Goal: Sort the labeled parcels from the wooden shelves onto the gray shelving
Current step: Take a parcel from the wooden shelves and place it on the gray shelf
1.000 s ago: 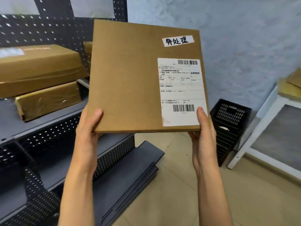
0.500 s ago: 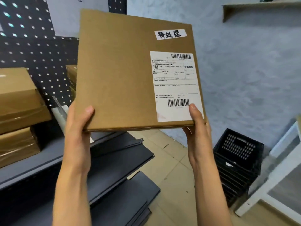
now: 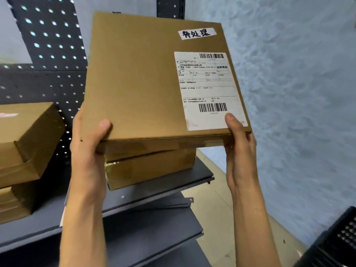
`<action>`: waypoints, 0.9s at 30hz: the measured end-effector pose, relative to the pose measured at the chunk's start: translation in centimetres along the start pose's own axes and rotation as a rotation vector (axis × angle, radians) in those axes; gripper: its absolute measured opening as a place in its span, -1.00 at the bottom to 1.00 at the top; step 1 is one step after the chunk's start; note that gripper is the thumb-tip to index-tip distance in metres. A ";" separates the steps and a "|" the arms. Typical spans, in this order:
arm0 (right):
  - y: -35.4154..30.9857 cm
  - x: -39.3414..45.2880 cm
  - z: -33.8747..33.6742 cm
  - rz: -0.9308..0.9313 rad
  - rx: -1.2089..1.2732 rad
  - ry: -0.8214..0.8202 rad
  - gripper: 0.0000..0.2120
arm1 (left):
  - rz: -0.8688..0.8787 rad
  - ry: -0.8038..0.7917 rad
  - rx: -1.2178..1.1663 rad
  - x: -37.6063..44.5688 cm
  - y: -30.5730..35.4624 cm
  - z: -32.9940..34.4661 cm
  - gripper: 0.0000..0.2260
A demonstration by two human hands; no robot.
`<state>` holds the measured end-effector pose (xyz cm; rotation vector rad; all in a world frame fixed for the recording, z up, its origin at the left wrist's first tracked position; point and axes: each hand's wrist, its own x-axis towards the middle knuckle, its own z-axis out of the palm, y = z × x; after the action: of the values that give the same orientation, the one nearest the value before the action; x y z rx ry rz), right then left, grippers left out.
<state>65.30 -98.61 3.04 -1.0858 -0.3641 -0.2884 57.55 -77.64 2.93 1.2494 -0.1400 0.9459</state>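
Left hand [image 3: 87,149]: grips the near left corner of the flat parcel [image 3: 138,79], thumb on top
Right hand [image 3: 239,151]: grips the near right corner, thumb on the shipping label [image 3: 209,89]
Parcel: held tilted up above the stacked boxes [image 3: 150,166] on the gray shelf [image 3: 159,186]
Handwritten tag [image 3: 196,33]: faces up, readable
Doing it well: probably level it, square its edges over the stack, lower both corners together, label up
Risk: overhang past the shelf's right end
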 end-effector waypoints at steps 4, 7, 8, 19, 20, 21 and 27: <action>0.3 4.6 -0.1 0.000 0.071 -0.058 -0.33 | 0.095 0.064 0.113 1.6 0.2 2.3 -0.32; 0.8 6.7 0.3 -0.005 0.086 -0.131 -0.38 | 0.102 0.103 0.160 2.5 0.1 3.2 -0.45; 1.1 7.3 0.4 -0.002 0.088 -0.158 -0.45 | 0.102 0.122 0.167 2.7 0.0 3.3 -0.53; 3.6 12.0 2.6 0.021 0.071 -0.309 -0.21 | 0.013 0.254 0.319 5.6 -0.9 3.3 -0.52; 3.8 12.2 2.9 0.015 0.072 -0.313 -0.23 | 0.013 0.272 0.338 5.8 -0.9 3.3 -0.54; 4.0 12.4 3.2 0.012 0.068 -0.315 -0.25 | 0.012 0.291 0.359 5.9 -1.0 3.4 -0.57; 5.1 13.2 4.2 0.043 0.036 -0.312 -0.46 | -0.046 0.382 0.431 6.7 -1.1 2.8 -0.43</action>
<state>78.74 -93.27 6.27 -1.1032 -0.6205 -0.0725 63.58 -76.50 6.89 1.4272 0.4113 1.1960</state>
